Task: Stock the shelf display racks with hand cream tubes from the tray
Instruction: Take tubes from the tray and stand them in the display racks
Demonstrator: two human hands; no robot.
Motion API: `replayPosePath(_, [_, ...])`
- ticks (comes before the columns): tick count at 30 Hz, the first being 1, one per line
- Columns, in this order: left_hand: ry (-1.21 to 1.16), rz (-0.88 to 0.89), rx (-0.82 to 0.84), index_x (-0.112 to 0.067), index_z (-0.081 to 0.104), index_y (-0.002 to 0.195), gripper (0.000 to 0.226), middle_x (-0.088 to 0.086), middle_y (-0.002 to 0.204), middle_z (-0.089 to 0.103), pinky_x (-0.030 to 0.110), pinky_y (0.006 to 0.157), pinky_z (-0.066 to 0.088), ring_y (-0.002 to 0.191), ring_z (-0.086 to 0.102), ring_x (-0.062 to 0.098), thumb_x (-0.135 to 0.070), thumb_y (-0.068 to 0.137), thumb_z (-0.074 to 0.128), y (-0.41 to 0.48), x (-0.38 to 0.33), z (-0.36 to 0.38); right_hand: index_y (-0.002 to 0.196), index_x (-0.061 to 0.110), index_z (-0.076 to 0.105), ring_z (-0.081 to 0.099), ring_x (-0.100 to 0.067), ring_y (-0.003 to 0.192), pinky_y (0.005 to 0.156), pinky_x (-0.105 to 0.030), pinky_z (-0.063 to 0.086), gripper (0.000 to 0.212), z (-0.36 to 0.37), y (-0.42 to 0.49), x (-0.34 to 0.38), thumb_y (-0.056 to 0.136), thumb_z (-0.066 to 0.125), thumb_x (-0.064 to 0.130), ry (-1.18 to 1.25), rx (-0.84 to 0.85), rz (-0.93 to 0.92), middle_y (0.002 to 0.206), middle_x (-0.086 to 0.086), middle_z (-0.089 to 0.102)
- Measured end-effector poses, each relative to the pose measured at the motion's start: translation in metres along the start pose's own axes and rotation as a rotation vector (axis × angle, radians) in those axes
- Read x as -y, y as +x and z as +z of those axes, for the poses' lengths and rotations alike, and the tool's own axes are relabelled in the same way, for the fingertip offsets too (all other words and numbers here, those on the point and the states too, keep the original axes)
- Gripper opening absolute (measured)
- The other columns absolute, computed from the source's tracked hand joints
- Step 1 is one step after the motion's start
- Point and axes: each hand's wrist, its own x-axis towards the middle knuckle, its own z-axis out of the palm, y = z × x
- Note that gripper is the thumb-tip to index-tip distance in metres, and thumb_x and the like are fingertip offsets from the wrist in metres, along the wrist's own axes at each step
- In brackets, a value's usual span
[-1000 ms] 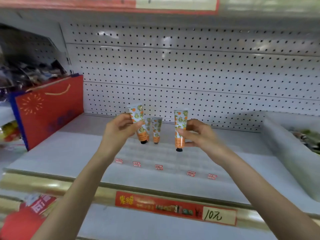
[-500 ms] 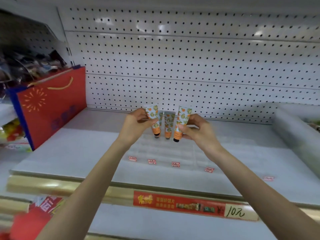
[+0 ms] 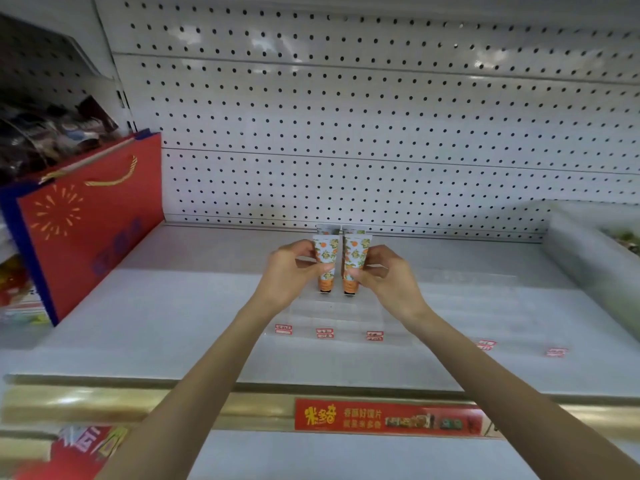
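An orange-flowered plastic hand cream tube (image 3: pixel 325 263) is pinched, cap down, by the left hand (image 3: pixel 289 271), a matching tube (image 3: pixel 356 258) beside it by the right hand (image 3: pixel 384 275), both at the clear display rack (image 3: pixel 329 311) on the white shelf (image 3: pixel 173 323)

Arms stretched forward, left hand (image 3: pixel 289 271) pinches left tube (image 3: pixel 327 252), right hand (image 3: pixel 388 278) right tube (image 3: pixel 356 252).
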Motion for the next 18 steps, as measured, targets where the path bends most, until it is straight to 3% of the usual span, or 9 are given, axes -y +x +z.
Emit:
replayPosePath(5, [0.030, -0.001, 0.015, -0.006, 0.067, 0.095, 0.019, -0.003, 0.088, 0.067, 0.005, 0.068, 0.046, 0.079, 0.062, 0.005, -0.010, 0.077, 0.074, -0.0009, 0.0040, 0.0014, 0.094, 0.012, 0.055, 0.063, -0.018, 0.089, 0.080, -0.025, 0.051, 0.021, 0.0024, -0.0011, -0.0065, 0.081, 0.071, 0.011, -0.093, 0.013, -0.002, 0.091, 0.008, 0.062])
replayPosePath(18, [0.088, 0.007, 0.030, -0.013, 0.066, 0.095, 0.021, -0.008, 0.090, 0.066, 0.001, 0.070, 0.043, 0.084, 0.061, 0.003, -0.015, 0.076, 0.075, 0.0008, 0.0015, -0.0003, 0.103, 0.010, 0.056, 0.062, -0.013, 0.091, 0.071, -0.009, 0.047, 0.028, -0.0012, 0.0017, -0.0039, 0.080, 0.072, 0.015, -0.155, 0.045, 0.021, 0.100, 0.002, 0.063])
